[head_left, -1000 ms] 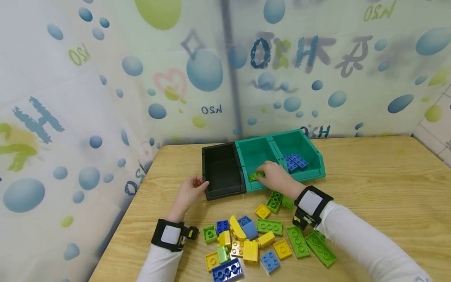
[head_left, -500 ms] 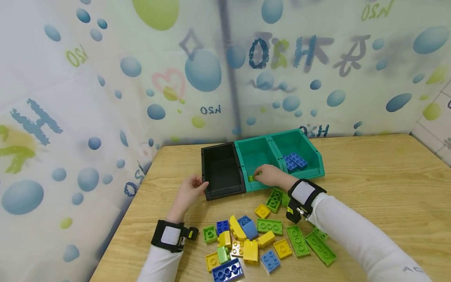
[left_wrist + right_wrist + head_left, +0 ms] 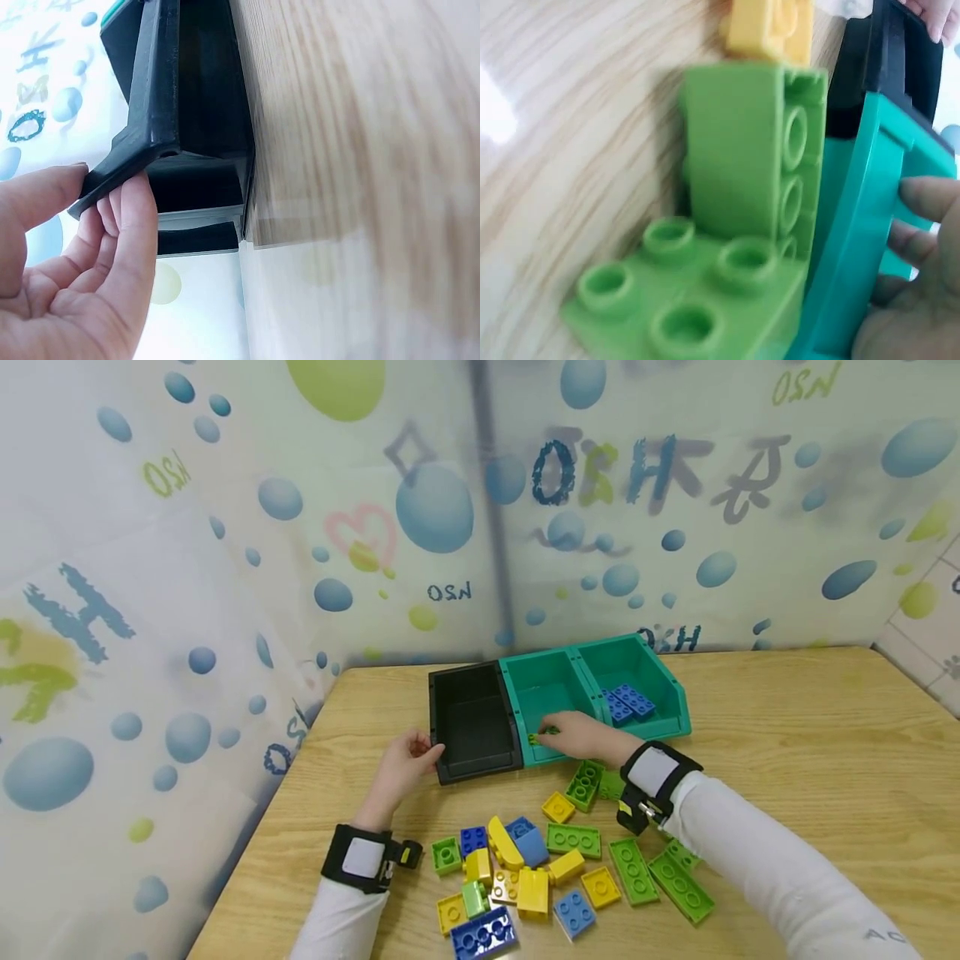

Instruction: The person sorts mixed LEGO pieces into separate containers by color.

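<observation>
My left hand [image 3: 402,772] pinches the left rim of the black bin [image 3: 476,714], thumb on one side and fingertips on the other in the left wrist view. Within the middle teal bin [image 3: 546,685], my right hand [image 3: 581,735] has its fingers on a green brick [image 3: 533,739] at the front wall; most of that brick is covered by the fingers. The right wrist view shows my right fingers reaching over the teal rim, with the held brick hidden. Two blue bricks [image 3: 632,702] lie side by side in the right teal bin [image 3: 617,660].
Loose bricks lie in front of the bins: green [image 3: 573,840], yellow [image 3: 558,807], dark blue [image 3: 484,933] and light blue [image 3: 575,914]. Close to my right wrist stand an upturned green brick [image 3: 735,146] and a stud-up green one [image 3: 705,300]. A patterned sheet hangs behind the table.
My right hand has shifted slightly left and lower inside the middle bin, with the green brick at its fingertips. The left hand keeps its hold on the black bin.
</observation>
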`<state>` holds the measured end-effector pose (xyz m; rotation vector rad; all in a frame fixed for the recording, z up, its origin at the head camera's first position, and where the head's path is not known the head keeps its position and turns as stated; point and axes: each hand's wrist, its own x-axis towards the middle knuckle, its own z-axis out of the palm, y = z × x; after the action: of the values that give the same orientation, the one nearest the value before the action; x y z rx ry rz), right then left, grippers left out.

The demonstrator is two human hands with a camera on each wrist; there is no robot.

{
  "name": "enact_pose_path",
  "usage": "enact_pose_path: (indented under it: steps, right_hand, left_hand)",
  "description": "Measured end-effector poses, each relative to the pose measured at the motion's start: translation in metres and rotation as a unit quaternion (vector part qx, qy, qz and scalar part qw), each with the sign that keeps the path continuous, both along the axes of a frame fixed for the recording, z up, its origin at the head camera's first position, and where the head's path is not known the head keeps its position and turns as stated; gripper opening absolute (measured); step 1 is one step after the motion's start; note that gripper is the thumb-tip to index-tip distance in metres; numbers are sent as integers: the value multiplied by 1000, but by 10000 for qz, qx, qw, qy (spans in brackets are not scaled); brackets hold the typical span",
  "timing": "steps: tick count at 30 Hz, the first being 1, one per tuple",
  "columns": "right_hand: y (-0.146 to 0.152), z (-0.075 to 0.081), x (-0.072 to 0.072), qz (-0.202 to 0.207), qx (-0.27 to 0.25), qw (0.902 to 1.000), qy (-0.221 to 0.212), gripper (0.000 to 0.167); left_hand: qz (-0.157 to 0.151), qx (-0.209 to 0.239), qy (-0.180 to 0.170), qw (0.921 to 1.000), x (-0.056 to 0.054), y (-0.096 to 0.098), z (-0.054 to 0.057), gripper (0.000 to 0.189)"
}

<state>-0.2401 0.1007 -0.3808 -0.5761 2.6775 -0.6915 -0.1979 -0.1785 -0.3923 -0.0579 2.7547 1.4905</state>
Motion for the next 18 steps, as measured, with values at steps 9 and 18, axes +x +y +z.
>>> enact_pose_path:
  steps: [9,18]
  right_hand:
    - [35,14,8,318,-1098,9931,-269,37]
    - [82,31,24,426,-2334,9695,-622,38]
  left_hand:
    - [-84,-51,61,9999,-2,2,-1,17]
    - [11,-24,24,10000,-2,0,-1,16]
